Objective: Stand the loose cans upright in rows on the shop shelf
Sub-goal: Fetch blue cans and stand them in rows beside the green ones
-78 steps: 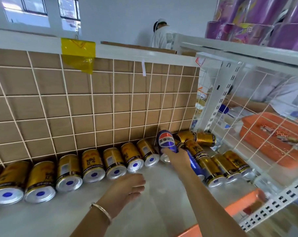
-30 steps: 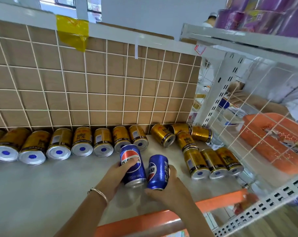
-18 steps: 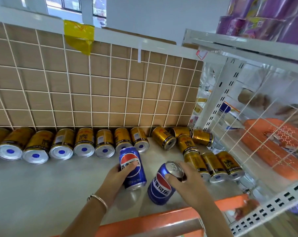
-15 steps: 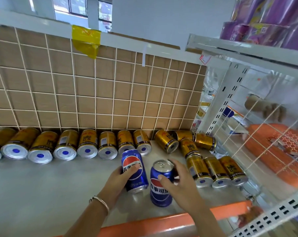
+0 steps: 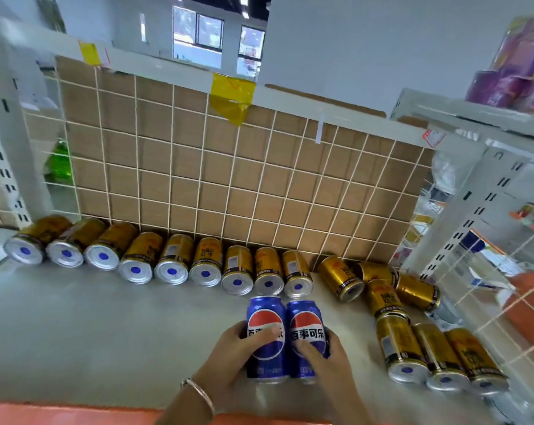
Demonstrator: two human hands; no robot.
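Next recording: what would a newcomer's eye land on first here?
First, the left blue can and right blue can, side by side at the shelf front, held by the left hand and right hand. Behind them, a row of gold cans lines the wire grid; loose gold cans lie jumbled at right.

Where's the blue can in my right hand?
Head view, low centre: the right blue can stands on the shelf, touching the left blue can, just before the gold cans.

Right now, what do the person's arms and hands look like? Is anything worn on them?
Both forearms are bare: no sleeves or gloves show. The left hand has a thin silver-coloured bangle round its wrist. The right hand shows no ring, watch or band.
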